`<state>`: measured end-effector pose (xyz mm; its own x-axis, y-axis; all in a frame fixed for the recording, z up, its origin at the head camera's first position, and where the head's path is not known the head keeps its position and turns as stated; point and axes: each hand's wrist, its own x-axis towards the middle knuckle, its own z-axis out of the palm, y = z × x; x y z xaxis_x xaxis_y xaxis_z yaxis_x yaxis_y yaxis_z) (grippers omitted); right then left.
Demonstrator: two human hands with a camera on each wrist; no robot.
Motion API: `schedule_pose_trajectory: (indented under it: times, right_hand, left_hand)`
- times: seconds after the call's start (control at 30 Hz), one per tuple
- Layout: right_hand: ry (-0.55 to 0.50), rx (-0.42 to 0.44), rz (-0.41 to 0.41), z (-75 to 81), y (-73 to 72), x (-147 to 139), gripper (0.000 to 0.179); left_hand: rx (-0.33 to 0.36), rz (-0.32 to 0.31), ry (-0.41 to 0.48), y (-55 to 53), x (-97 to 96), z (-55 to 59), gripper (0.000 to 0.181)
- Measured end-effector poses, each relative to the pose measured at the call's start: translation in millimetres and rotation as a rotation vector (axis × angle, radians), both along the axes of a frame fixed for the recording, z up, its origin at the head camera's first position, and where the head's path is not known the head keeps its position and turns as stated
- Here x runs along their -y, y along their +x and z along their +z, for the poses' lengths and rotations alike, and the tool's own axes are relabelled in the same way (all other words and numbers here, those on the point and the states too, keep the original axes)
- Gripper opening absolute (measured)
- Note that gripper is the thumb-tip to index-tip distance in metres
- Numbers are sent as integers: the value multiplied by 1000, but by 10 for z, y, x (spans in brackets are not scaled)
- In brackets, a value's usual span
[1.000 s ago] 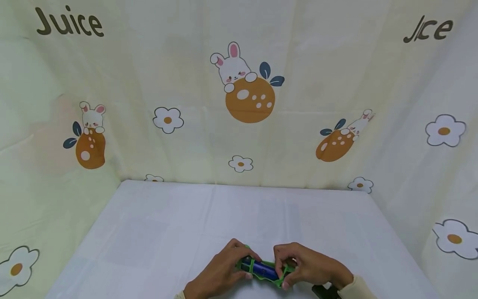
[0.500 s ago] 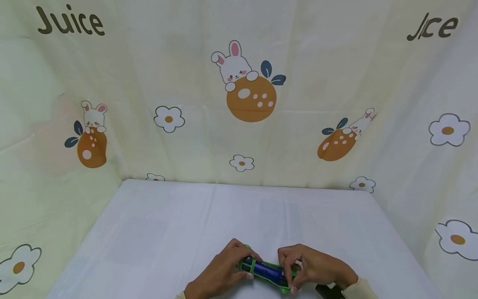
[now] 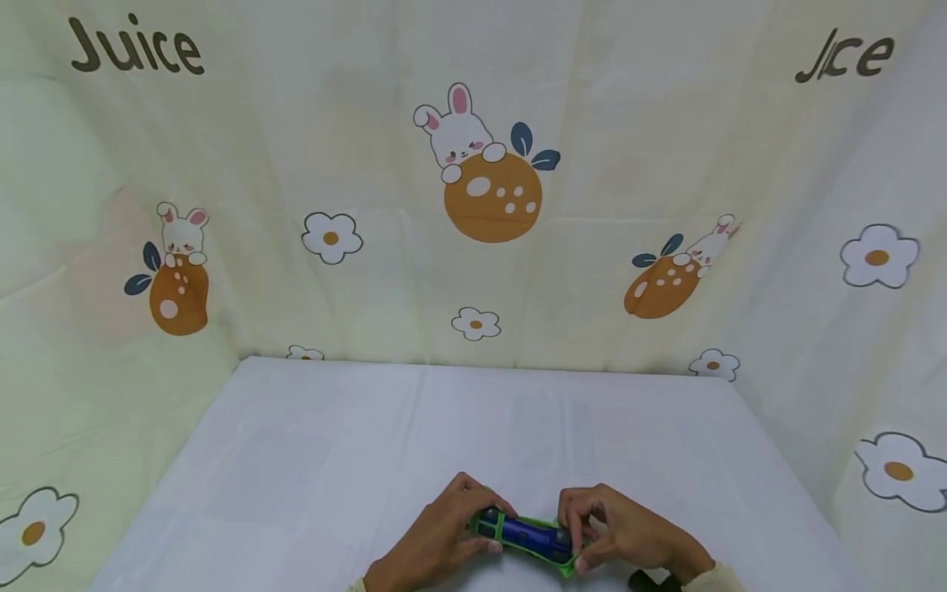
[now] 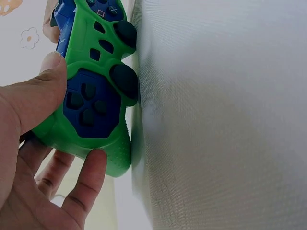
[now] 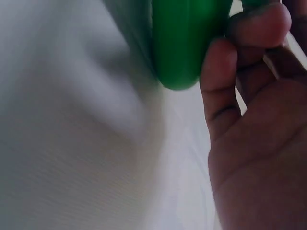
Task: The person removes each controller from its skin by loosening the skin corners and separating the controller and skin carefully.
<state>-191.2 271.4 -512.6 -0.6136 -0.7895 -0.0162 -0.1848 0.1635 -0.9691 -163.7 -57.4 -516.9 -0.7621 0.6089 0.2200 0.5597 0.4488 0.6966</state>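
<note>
A blue game controller (image 3: 528, 536) in a green rubbery cover (image 4: 108, 153) lies at the near middle of the table. Its D-pad (image 4: 86, 103) and dark thumbsticks (image 4: 123, 79) show in the left wrist view, the sticks right at the white cloth. My left hand (image 3: 436, 534) grips one end, its thumb on the controller's edge and fingers around the grip. At the other end my right hand (image 3: 629, 530) pinches the cover's edge between thumb and fingers. The right wrist view shows a rounded green end (image 5: 180, 52) beside those fingers.
White cloth covers the table (image 3: 333, 444). Behind it hangs a cream curtain (image 3: 385, 123) printed with rabbits, oranges and flowers, with side curtains left and right. A dark object (image 3: 651, 581) sits by my right wrist at the lower frame edge.
My right hand has moved slightly to the right, drawing the green cover's edge out toward the controller's right end, so more blue shows there. My left hand has stayed in place.
</note>
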Motion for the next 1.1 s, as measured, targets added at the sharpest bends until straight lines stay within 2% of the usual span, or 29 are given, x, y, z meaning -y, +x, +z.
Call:
schedule_pose_trajectory:
  times: [0.17, 0.27, 0.33, 0.43, 0.6, 0.73, 0.9, 1.1]
  right_hand:
    - [-78, -8, -61, -60, 90, 18, 21]
    - [-47, 8, -115, -59, 134, 28, 27]
    - [-26, -12, -140, -45, 174, 33, 30]
    - [37, -95, -210, -2, 265, 50, 40]
    - [143, -340, -347, 7, 415, 133, 49]
    - [228, -419, -434, -63, 482, 200, 46]
    - [205, -390, -497, -127, 486, 248, 34]
    - [157, -332, -502, -153, 462, 267, 31]
  left_hand:
    - [19, 21, -3, 13, -13, -23, 40]
    - [25, 41, -1, 35, -33, -41, 42]
    - [26, 52, -1, 50, -51, -50, 43]
    - [14, 73, -11, 62, -84, -60, 43]
    - [-7, 118, -55, 75, -126, -48, 43]
    - [-8, 128, -58, 90, -145, -47, 43]
    - [19, 93, -17, 79, -146, -53, 43]
    - [120, -6, 89, -34, -128, -24, 30]
